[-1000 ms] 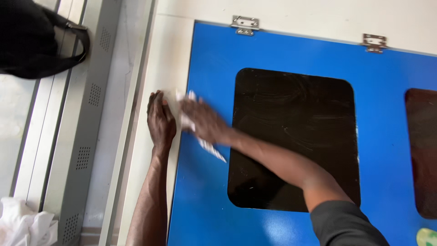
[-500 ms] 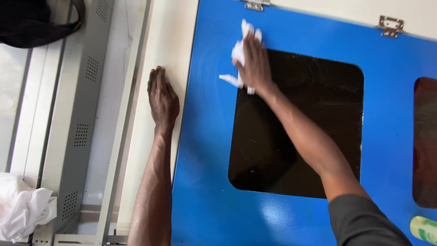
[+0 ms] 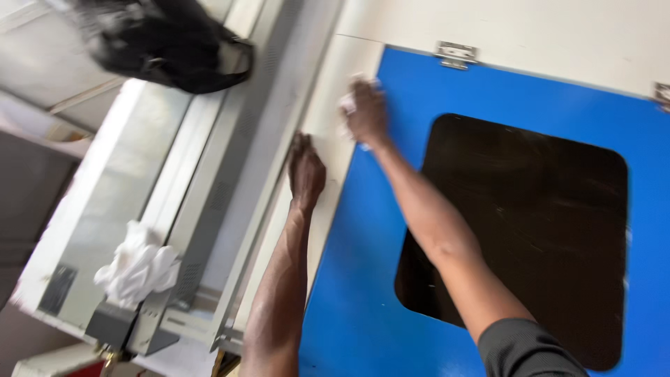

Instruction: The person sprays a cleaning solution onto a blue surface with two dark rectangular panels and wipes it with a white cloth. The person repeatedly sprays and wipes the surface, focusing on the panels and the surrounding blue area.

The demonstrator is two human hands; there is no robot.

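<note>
Surface: cream machine top (image 3: 530, 35) w/ big blue lid (image 3: 377, 279) lying across it, filling most of view; whole frame is blurring from motion.
Lid window: dark, rounded-corner panel (image 3: 537, 237) sitting in middle of the blue lid; faint smears showing on it.
Hinges: small metal hinge (image 3: 455, 54) sitting at lid's top edge, 2nd one (image 3: 663, 94) peeking in at far rt edge.
Labels/signs: can't make out any on lid or frame.
Left side: grey-white metal frame w/ rails (image 3: 209, 188) running diagonally beside the cream top; vent slots showing on it.
Bag: black bag (image 3: 167, 42) lying at top left on the frame, well apart from both hands.
Spare rag: crumpled white cloth (image 3: 136, 269) resting on the frame low left, nobody touching it.
Right hand (image 3: 366, 112): pressing down at lid's upper-left corner, right where blue is meeting cream; forearm crossing the lid and the window's left edge.
Right grip: fingers curling closed over a white wipe (image 3: 347, 105), only bits of it poking out around the hand.
Left hand (image 3: 306, 171): lying flat on the cream strip just beside the lid's left edge, below and left of the rt hand.
Left grip: fingers stretching out together, palm down, holding nothing.
Sleeve: dark grey sleeve (image 3: 530, 349) showing at bottom, rt arm.
</note>
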